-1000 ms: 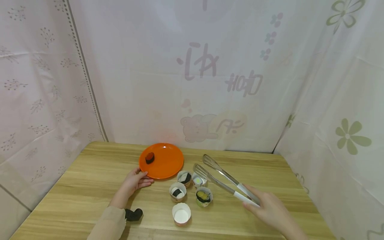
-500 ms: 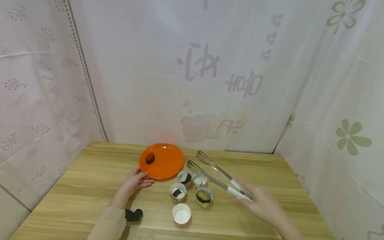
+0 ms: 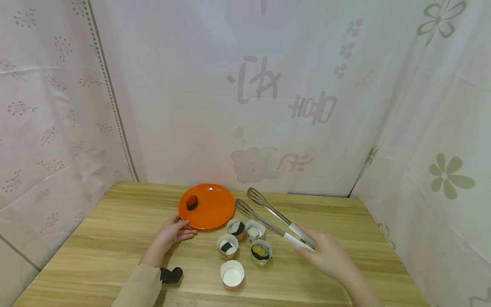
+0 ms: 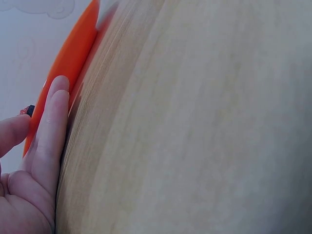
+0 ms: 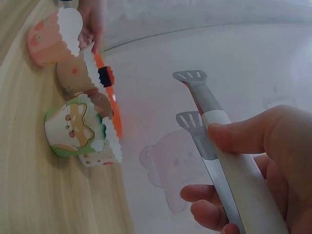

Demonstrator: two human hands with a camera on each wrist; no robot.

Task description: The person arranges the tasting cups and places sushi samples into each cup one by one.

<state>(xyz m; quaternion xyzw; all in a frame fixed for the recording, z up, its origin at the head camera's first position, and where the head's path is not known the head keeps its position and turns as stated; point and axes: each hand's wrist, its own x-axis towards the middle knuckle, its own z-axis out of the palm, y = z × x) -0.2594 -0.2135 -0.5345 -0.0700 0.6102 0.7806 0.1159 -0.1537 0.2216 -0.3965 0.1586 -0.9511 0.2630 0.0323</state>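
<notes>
My left hand (image 3: 174,231) holds the near-left rim of an orange plate (image 3: 212,209), the thumb on top and the straight fingers along the underside (image 4: 48,131). A piece of sushi (image 3: 192,202) with a red top and black wrap sits on the plate's left side. My right hand (image 3: 324,256) grips the white handles of metal tongs (image 3: 276,213). Their slotted tips are spread apart, just right of the plate, with nothing between them. Paper cups with sushi stand below the tips: one black and white (image 3: 226,246), one yellow-topped (image 3: 260,251), two behind (image 3: 235,229).
A white-lined paper cup (image 3: 232,274) stands nearest, with no sushi in it. A black object (image 3: 171,275) shows beside the left sleeve. The wooden table (image 3: 307,281) meets a patterned curtain (image 3: 184,106) at the back.
My right hand has carried the tongs left and away from me, past the cups toward the plate. The left hand and the plate stay where they were.
</notes>
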